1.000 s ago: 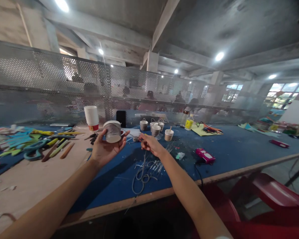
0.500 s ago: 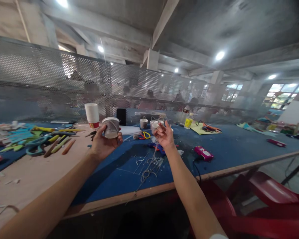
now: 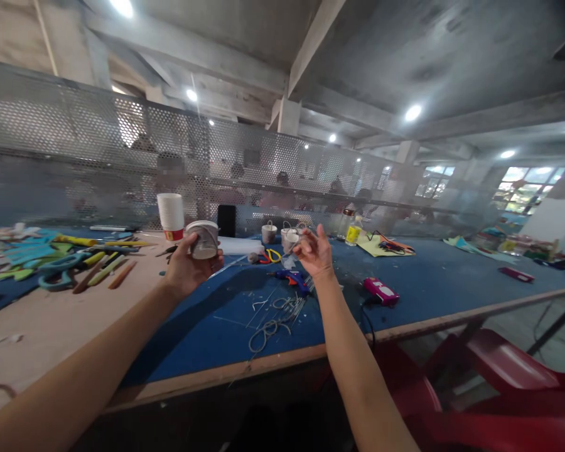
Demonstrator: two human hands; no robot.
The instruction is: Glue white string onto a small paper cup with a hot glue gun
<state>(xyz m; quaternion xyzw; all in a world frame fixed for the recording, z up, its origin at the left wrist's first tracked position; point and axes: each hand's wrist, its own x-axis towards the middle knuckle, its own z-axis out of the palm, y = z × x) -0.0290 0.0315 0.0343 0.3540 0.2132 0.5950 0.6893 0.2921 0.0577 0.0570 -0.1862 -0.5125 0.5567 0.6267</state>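
My left hand is raised over the blue table top, wrapped round a small paper cup covered in grey cord and held on its side. My right hand is lifted beside it, about a hand's width to the right. Its thumb and forefinger are pinched together and the other fingers are raised. What they pinch is too thin to make out. A loose coil of grey cord lies on the table below both hands.
A blue glue gun, scissors, small cups with handles, a stack of white cups, a pink object and a yellow bottle lie around. Coloured sticks and foam lie left, red chairs right, a mesh screen behind.
My right hand rose from the table to cup height, drawing the grey cord upward, and the cord now lies back on the table. My left hand kept the cup, shifting slightly left.
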